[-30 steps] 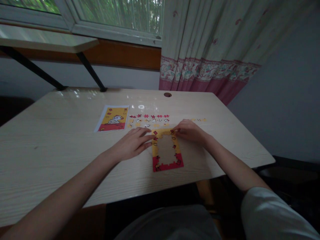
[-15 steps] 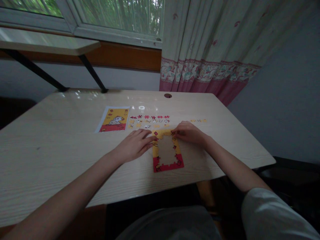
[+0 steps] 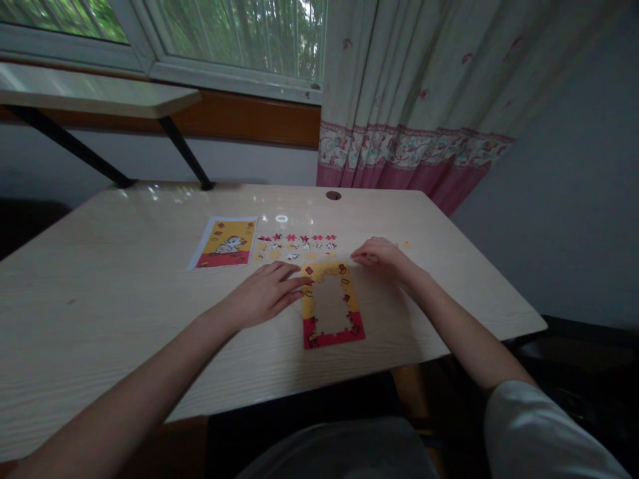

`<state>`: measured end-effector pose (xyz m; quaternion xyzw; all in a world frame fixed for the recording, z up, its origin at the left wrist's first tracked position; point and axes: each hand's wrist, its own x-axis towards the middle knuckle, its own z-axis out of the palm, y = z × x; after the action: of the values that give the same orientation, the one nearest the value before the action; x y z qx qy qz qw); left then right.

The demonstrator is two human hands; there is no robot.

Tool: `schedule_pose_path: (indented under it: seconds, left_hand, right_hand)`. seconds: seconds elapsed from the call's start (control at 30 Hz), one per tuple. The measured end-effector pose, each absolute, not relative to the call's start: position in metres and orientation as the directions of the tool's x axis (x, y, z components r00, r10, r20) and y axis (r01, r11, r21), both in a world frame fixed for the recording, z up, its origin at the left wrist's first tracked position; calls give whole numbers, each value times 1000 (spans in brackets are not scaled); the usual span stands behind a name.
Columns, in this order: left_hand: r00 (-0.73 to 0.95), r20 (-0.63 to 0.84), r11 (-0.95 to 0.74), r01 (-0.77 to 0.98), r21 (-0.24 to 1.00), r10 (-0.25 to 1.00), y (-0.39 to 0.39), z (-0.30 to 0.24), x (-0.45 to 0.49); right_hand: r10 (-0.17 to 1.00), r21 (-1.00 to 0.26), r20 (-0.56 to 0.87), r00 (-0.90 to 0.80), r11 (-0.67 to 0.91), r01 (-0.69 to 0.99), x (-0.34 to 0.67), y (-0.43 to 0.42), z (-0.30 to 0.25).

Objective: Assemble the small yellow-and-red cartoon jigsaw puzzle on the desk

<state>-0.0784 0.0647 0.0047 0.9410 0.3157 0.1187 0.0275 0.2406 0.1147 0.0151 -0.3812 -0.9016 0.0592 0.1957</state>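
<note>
The jigsaw border (image 3: 334,340) is lying near the front edge of the desk (image 3: 124,293). The left hand (image 3: 267,294), unclenched, is bracing the border's left side; light, flat pressure should be keeping it square. The right hand (image 3: 382,257) is hovering curled beside the far-right corner, its grip impossible to tell.

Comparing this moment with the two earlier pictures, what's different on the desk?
The right hand has come off the top right corner of the puzzle border, moving slightly away from the person; whether its fingers hold anything can't be told. Unchanged: the left hand at the border's left edge, the printed picture and the rows of loose pieces.
</note>
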Motion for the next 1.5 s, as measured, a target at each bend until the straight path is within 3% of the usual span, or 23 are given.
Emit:
schedule_pose_path:
  seconds: [0.2, 0.43, 0.67, 0.9, 1.17, 1.5]
  left_hand:
    - [772, 214, -801, 584, 130, 598, 66, 2, -80]
    - [766, 222, -797, 586, 145, 603, 65, 3, -79]
    - [769, 211, -797, 588, 139, 604, 66, 1, -81]
    - [763, 209, -791, 596, 138, 611, 63, 9, -78]
    - [760, 209, -788, 602, 132, 615, 63, 6, -78]
    - [763, 216, -793, 596, 130, 609, 63, 8, -77]
  right_hand:
    - [865, -241, 342, -366, 457, 856, 295, 130, 30]
    - [981, -179, 110, -158, 176, 968, 347, 140, 26]
    - [921, -125, -29, -389, 382, 916, 331, 125, 17]
    - [935, -105, -99, -340, 330, 938, 315, 114, 11]
    - [933, -64, -90, -348, 344, 937, 281, 106, 12]
    - [922, -135, 88, -377, 386, 912, 211, 94, 3]
